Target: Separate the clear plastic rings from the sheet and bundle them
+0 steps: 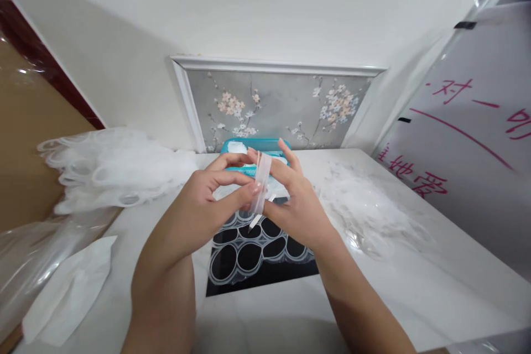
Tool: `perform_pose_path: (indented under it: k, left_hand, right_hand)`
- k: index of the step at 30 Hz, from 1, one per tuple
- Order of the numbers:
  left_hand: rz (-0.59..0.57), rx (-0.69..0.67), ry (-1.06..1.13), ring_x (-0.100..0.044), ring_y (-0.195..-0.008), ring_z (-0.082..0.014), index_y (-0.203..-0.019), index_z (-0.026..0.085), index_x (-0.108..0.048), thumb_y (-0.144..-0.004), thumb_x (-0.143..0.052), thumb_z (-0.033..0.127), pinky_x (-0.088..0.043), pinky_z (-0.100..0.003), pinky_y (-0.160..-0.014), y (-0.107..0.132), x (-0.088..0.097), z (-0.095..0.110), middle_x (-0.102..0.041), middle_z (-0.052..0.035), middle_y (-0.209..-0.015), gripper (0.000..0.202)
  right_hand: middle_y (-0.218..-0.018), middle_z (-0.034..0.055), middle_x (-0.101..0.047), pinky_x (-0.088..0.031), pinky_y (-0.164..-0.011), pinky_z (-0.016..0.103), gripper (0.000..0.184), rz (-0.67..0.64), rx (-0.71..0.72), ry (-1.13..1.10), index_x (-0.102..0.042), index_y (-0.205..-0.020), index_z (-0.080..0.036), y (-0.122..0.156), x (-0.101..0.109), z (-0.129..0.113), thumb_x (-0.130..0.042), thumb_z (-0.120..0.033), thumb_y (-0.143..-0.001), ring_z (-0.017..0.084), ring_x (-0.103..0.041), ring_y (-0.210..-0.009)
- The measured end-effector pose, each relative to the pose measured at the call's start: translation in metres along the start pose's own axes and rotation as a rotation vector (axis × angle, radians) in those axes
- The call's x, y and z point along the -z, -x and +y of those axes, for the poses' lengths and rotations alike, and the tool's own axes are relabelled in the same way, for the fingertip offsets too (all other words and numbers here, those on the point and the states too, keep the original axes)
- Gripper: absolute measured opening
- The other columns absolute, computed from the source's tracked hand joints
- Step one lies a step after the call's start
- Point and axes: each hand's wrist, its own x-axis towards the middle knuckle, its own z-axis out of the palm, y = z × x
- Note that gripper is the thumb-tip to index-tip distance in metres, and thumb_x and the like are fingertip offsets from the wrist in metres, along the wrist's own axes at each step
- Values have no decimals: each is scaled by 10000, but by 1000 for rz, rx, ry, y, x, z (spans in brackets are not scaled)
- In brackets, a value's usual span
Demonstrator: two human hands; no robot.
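A translucent white ring-shaped band (261,182) is held upright between my two hands. My left hand (203,199) pinches its near left side with thumb and fingertips. My right hand (296,204) grips the band from the other side, its thumb low and one finger raised. Below them a slim pale pointed tool (254,223) shows; whether a hand holds it, I cannot tell. Beneath lies a black sheet (269,277) bearing several similar rings (249,257) side by side, joined by clear film. My hands partly hide its far part.
A heap of white rings (120,168) sits at the left. Crumpled clear film (369,210) spreads on the right of the white table (440,293). Behind my hands stands a teal container (271,144) with white material inside. A white tissue (70,293) lies at the near left.
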Motion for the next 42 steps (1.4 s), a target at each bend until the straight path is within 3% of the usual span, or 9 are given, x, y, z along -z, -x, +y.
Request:
perform_pose_path:
  k: [6,10,13,17,22,27,35,39,42]
  left_hand:
    - [-24,21,168,-516,-1148,-249,-748,238,-735,-817,-643,326,-560,-253,-680,-5,-6,-3,-504,-24,-1257,145]
    - [-47,32,236,-493,-1174,-264,-713,222,-731,-806,-652,315,-565,-243,-641,-8,-7,-3,-533,-44,-1221,153]
    - [-57,20,259,-474,-1206,-263,-730,241,-740,-803,-660,313,-567,-270,-700,-9,-8,-4,-545,-38,-1230,130]
    - [-49,-33,225,-474,-1223,-229,-787,276,-756,-782,-695,292,-465,-335,-977,-9,-8,-7,-547,-9,-1258,62]
    - [-50,-14,231,-512,-1179,-243,-730,266,-746,-796,-677,313,-503,-345,-889,-10,-7,-9,-550,-13,-1255,106]
    - [35,-41,138,-510,-1191,-239,-737,280,-743,-765,-701,298,-424,-388,-1000,-9,-9,-9,-573,5,-1231,54]
    - [339,-54,-142,-567,-1046,-198,-679,253,-715,-731,-681,247,-459,-319,-889,-8,-20,-2,-617,0,-1047,63]
    - [318,-55,-20,-572,-962,-188,-645,220,-695,-728,-671,241,-458,-305,-818,-13,-18,-9,-616,-15,-920,89]
    - [195,-40,191,-567,-905,-175,-647,206,-694,-740,-658,242,-454,-306,-793,-16,-13,-14,-608,-19,-872,106]
  right_hand:
    - [-1389,-42,-510,-131,-1132,662,616,-5,-6,71,-440,-1355,-363,0,0,3,-675,-320,-788,302,-110,-1447]
    - [-1390,-49,-506,-125,-1128,675,630,-5,-2,68,-418,-1370,-379,-1,0,3,-666,-317,-795,306,-132,-1443]
    - [-1394,-55,-501,-126,-1129,674,640,-3,-2,74,-409,-1375,-384,0,1,4,-665,-315,-793,305,-138,-1442]
    - [-1396,-58,-498,-132,-1131,668,630,-12,-1,87,-413,-1375,-378,0,2,4,-658,-328,-797,303,-126,-1444]
    - [-1395,-44,-503,-131,-1127,671,611,-10,-7,118,-412,-1378,-364,-1,2,4,-641,-360,-811,300,-118,-1446]
    - [-1405,-39,-493,-135,-1123,669,589,-20,-10,167,-407,-1382,-365,-1,2,4,-613,-373,-830,298,-106,-1448]
    - [-1402,-15,-499,-135,-1072,723,543,16,-102,315,-421,-1374,-348,-1,-1,10,-569,-406,-855,326,-62,-1448]
    - [-1376,-16,-528,-148,-1091,692,491,51,-142,273,-479,-1335,-332,-3,-5,12,-570,-396,-856,309,-84,-1448]
    - [-1358,-10,-546,-163,-1098,677,456,79,-156,186,-520,-1303,-321,-4,-6,12,-574,-387,-856,300,-109,-1446]
